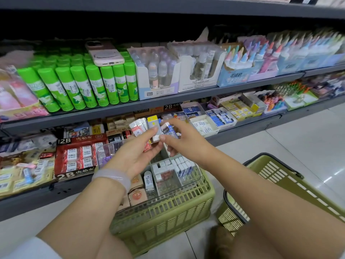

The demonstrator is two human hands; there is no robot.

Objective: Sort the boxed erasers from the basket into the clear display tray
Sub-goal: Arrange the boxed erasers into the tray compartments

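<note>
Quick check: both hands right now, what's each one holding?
Left hand: holds a fanned bunch of boxed erasers.
Right hand: pinches a blue-and-white boxed eraser at that bunch, above the clear display tray.

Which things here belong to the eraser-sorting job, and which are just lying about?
Part of the job:
left hand
right hand
boxed erasers held in both hands
clear display tray
green basket

Just lying about:
green glue sticks
phone
second basket

Single head-worn wide-angle view, looking forward and down, close above a green basket (164,212) at six o'clock; shelves (168,101) toward twelve o'clock.
</note>
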